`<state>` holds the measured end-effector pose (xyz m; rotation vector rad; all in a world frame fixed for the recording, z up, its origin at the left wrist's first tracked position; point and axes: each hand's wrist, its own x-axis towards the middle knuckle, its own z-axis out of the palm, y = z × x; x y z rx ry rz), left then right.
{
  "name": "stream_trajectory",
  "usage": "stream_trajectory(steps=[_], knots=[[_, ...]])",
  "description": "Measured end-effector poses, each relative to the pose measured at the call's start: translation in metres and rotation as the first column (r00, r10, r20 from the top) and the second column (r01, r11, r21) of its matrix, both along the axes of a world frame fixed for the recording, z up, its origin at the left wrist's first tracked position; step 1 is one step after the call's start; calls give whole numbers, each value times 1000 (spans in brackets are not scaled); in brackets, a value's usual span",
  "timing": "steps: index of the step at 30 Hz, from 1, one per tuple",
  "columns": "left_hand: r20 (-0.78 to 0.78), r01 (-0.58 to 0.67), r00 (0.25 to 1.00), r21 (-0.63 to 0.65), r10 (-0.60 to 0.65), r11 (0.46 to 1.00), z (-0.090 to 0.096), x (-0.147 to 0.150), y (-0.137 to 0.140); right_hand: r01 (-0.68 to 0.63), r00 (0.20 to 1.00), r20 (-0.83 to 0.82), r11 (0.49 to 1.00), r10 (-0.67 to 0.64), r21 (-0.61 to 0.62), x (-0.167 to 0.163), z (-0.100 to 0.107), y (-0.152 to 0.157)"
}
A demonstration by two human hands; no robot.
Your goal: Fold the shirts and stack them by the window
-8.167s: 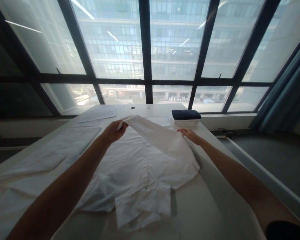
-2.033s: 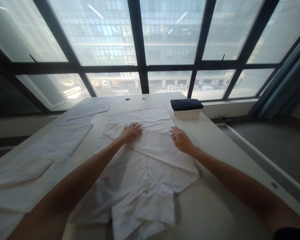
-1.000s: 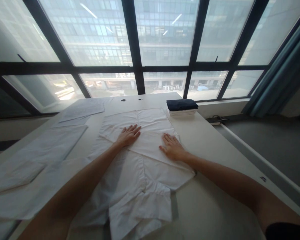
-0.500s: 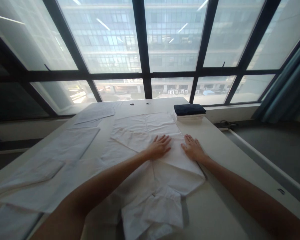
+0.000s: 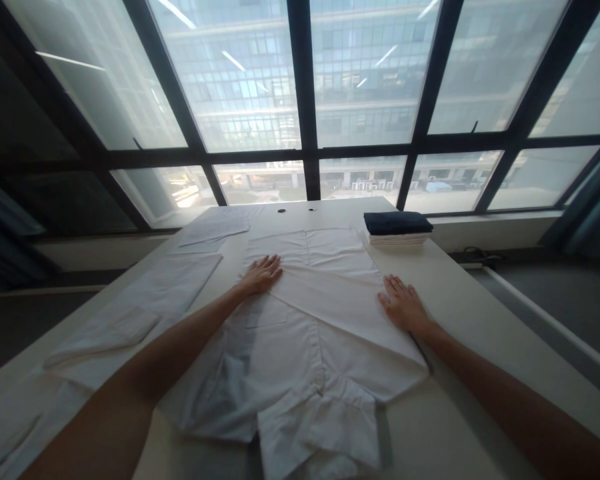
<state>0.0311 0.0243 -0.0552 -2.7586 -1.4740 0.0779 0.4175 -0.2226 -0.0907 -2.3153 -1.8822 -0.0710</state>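
A white garment point(image 5: 340, 320) with a centre seam and what looks like a patch pocket lies spread over the white table point(image 5: 460, 313). Its near end is bunched and folded, so I cannot tell exactly which kind of garment it is. My left hand point(image 5: 263, 274) rests flat on the garment's left side, fingers stretched out. Against its right edge lies my right hand point(image 5: 404, 303), palm down with the fingers extended. Creases run across the cloth between the two hands.
More white cloth point(image 5: 175, 280) lies along the table's left side, with thin sheets point(image 5: 215, 227) beyond it. A dark folded cloth point(image 5: 398, 223) tops a stack of white folded cloth point(image 5: 399, 238) at the far right. Large windows stand behind the table.
My left hand has moved left across the garment, away from the right hand, and the garment's left side lies flatter. My right hand stays by the right edge. The view has shifted slightly.
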Motion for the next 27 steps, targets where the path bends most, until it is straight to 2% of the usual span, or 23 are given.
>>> stream_trajectory(steps=[3, 5, 6, 8, 10, 12, 17, 21, 24, 27], knots=[[5, -26, 1000, 17, 26, 1000, -2, -5, 5, -37, 999, 18, 997, 35, 75, -5, 7, -4], [12, -25, 1000, 24, 24, 999, -4, -2, 5, -203, 979, 26, 974, 201, 105, -12, 16, -12], [15, -23, 1000, 22, 23, 999, -5, -1, 4, -328, 945, 13, 941, 328, 89, -15, 21, -17], [22, -26, 999, 10, 26, 1000, -6, 0, 5, -563, 824, -58, 826, 563, 20, -21, 30, -32], [32, -30, 999, -1, 30, 1000, -8, 0, 7, -689, 721, -142, 724, 679, -38, -23, 36, -49], [40, -31, 999, -5, 31, 1000, -8, -2, 9, -730, 679, -182, 681, 711, -65, -22, 39, -67], [40, -22, 999, 1, 22, 1000, -9, -2, 10, -733, 675, -215, 674, 706, -91, -12, 37, -103], [41, -21, 999, 4, 21, 1000, -8, -1, 7, -716, 691, -246, 689, 679, -110, -10, 38, -114], [40, -14, 999, -7, 14, 1000, -5, 0, 5, -715, 694, -263, 686, 670, -139, -18, 48, -107], [21, -24, 999, -52, 25, 998, 3, 3, 5, -715, 691, -261, 691, 674, -107, -36, 62, -81]])
